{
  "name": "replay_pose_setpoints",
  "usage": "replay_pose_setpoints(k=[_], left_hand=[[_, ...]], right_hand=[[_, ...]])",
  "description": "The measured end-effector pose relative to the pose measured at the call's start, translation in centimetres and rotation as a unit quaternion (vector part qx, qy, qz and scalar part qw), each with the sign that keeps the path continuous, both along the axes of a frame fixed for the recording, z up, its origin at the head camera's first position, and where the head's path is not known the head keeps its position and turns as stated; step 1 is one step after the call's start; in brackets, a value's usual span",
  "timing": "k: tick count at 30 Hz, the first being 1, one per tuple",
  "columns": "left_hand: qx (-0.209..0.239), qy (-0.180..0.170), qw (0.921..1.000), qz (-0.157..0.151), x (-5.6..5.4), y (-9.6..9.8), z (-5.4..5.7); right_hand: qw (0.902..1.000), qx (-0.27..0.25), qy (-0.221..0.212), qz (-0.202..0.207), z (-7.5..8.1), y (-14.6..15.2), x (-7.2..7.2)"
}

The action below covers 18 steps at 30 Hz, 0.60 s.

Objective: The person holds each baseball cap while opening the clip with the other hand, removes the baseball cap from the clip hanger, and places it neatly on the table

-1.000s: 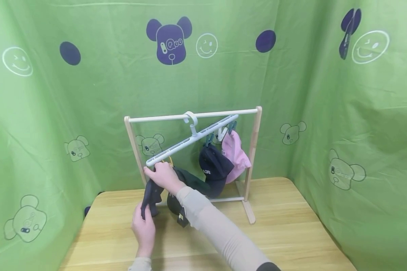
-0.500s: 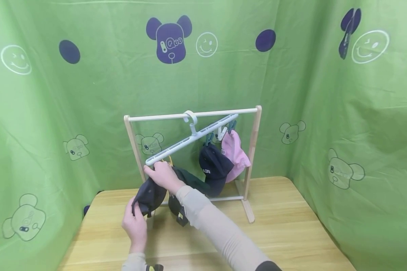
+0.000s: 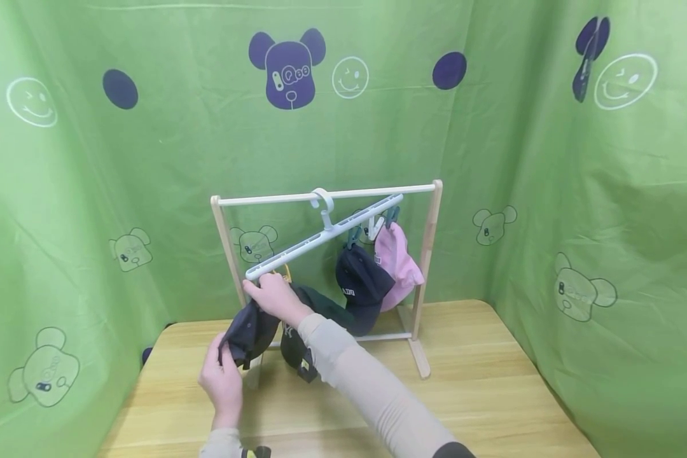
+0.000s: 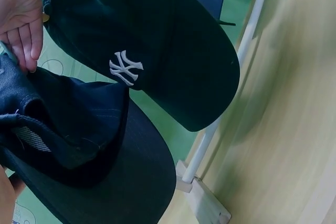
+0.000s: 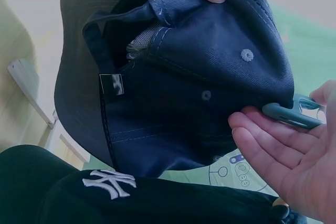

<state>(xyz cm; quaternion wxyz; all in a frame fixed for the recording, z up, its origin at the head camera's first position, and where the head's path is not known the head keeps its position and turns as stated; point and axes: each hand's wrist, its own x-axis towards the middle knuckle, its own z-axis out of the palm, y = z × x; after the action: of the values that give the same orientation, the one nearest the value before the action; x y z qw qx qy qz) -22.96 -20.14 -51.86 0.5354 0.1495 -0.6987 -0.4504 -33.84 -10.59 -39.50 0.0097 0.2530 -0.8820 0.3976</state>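
My left hand (image 3: 222,383) grips the edge of a navy baseball cap (image 3: 252,334), with its thumb on the fabric. At the cap's crown, my right hand (image 3: 279,298) pinches a green clothespin (image 5: 287,115) between thumb and fingers; the pin's tip meets the crown. The right wrist view shows the cap's back strap and metal buckle (image 5: 112,84). Beside it hangs a dark green cap (image 4: 152,30) with a white embroidered logo. Over both hands slants a pale blue hanger (image 3: 320,238), its left end low, right above my right hand.
A wooden rack (image 3: 429,254) with a white top bar carries the hanger. Another navy cap (image 3: 362,273) and a pink cap (image 3: 396,264) hang at its right side from clothespins. A white clothespin (image 3: 375,228) sits between them. The wooden table (image 3: 492,394) lies below, with green curtains around.
My left hand has moved left and slightly down, drawing the cap's edge outward, so more of the navy cap shows. My right hand keeps its place under the hanger's low end.
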Motion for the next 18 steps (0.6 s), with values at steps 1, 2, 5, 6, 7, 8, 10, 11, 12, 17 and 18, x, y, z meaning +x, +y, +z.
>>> replay_pose_setpoints(k=[1,2,5,6,7,8,10,11,12,17,18], left_hand=[[-0.003,0.001,1.0,-0.001,0.1,0.0,0.0],[-0.007,0.002,1.0,-0.001,0.1,0.1,0.0],[-0.019,0.008,0.9998,-0.001,0.3,0.2,-0.1],[-0.025,0.011,0.9996,0.001,0.4,0.2,-0.1],[-0.028,0.011,0.9995,0.002,0.4,0.3,-0.1],[-0.033,0.014,0.9994,0.003,0.5,0.4,-0.2],[-0.04,0.017,0.999,0.006,0.6,0.5,-0.2],[-0.042,0.016,0.999,0.005,0.7,0.6,-0.2],[-0.044,0.015,0.9989,0.005,0.8,0.8,-0.3],[-0.048,0.005,0.9988,0.0,1.2,1.5,-0.6],[-0.051,0.006,0.9987,0.0,1.3,1.6,-0.6]], right_hand=[[1.0,-0.003,-0.001,0.0,0.0,0.0,0.0],[1.0,-0.004,-0.001,0.0,0.0,0.0,0.0],[1.0,-0.005,0.001,-0.003,-0.1,-0.1,0.0],[1.0,-0.003,0.002,-0.005,-0.1,-0.2,0.1],[1.0,0.001,0.006,-0.007,-0.1,-0.2,0.1],[0.9998,0.006,0.012,-0.011,0.0,-0.3,0.1],[0.9994,0.016,0.024,-0.017,-0.1,-0.5,0.1],[0.999,0.022,0.032,-0.021,-0.1,-0.6,0.1],[0.9984,0.03,0.039,-0.026,-0.2,-0.7,0.0],[0.9956,0.057,0.065,-0.038,-0.7,-1.0,0.1],[0.9953,0.059,0.067,-0.039,-0.7,-1.0,0.1]])
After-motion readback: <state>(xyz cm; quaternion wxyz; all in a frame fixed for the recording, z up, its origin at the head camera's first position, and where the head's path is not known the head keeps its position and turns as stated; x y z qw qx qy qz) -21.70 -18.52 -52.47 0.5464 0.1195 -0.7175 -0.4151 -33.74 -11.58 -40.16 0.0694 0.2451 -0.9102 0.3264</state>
